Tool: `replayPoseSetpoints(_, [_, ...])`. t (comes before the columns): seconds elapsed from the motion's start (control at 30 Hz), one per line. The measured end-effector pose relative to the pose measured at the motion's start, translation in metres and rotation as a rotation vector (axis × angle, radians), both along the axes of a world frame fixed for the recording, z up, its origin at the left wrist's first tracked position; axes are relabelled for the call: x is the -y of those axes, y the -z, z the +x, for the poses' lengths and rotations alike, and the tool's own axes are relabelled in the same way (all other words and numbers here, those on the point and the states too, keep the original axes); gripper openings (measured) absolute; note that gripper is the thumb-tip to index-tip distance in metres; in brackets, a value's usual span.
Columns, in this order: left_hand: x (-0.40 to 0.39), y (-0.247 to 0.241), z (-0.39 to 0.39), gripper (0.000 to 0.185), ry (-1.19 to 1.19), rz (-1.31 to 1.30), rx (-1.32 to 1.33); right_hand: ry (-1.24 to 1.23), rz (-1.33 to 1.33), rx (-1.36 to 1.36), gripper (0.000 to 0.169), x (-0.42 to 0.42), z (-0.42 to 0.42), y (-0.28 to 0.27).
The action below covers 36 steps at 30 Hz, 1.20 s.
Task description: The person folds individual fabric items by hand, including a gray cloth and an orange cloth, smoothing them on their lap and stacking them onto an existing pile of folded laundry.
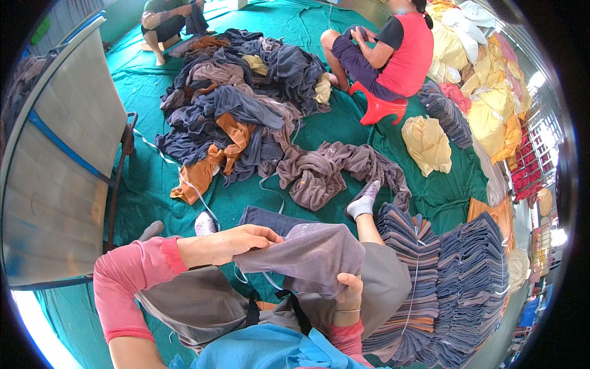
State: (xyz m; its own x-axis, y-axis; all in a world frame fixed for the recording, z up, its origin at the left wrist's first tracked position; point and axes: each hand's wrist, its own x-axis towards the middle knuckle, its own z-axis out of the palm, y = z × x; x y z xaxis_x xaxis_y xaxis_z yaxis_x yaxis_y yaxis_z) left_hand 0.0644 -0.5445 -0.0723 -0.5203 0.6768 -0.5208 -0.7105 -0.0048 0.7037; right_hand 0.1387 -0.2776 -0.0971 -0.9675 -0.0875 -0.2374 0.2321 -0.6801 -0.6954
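A mauve-grey cloth [318, 253], which looks like a towel, is spread between my two hands above my lap. My left hand [249, 242], at the end of the arm on the picture's left side, pinches its upper left edge. On the picture's right side my other hand [349, 291] grips the cloth's lower right edge; part of this hand is behind the fabric. Which arm is which is taken from the side it enters. Just beyond the cloth lies a folded dark blue cloth [272, 221]. Bundled stacks of folded cloths [410, 267] stand to the right of my leg.
A large heap of loose cloths [258, 101] lies ahead on the green ground sheet [152, 193]. A person on a red stool [380, 108] and another person [170, 23] sit beyond. A large cart [64, 152] stands left; yellow bundles [488, 115] are piled right.
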Motion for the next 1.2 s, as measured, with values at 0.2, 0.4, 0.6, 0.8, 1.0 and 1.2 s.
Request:
replayPoseSetpoints(0.2, [0.0003,-0.0025,0.0001,0.028,0.001,0.0,0.017,-0.013,-0.01,0.004,0.068,0.0006,0.0001,0.001])
replayPoseSetpoints(0.4, [0.0003,0.0009,0.0001,0.028,0.005,-0.003,0.013,0.007,-0.025,0.004,0.069,0.0004,0.0013,0.0017])
replayPoseSetpoints(0.6, [0.0009,0.003,0.0002,0.029,0.023,-0.025,-0.02,0.004,-0.03,-0.005,0.069,0.0007,0.0015,0.0012])
replayPoseSetpoints(0.8, [0.0012,0.0027,0.0002,0.029,0.033,-0.03,-0.018,0.008,-0.037,0.001,0.069,0.0006,0.0025,0.0028])
replayPoseSetpoints(1.0, [0.0006,0.0041,0.0013,0.029,0.022,-0.046,-0.038,0.011,-0.035,-0.002,0.07,0.0021,0.0025,0.0])
replayPoseSetpoints(1.2, [0.0006,0.0005,0.0016,0.029,0.017,-0.036,-0.014,0.01,-0.011,-0.012,0.069,0.0022,0.0027,0.0007])
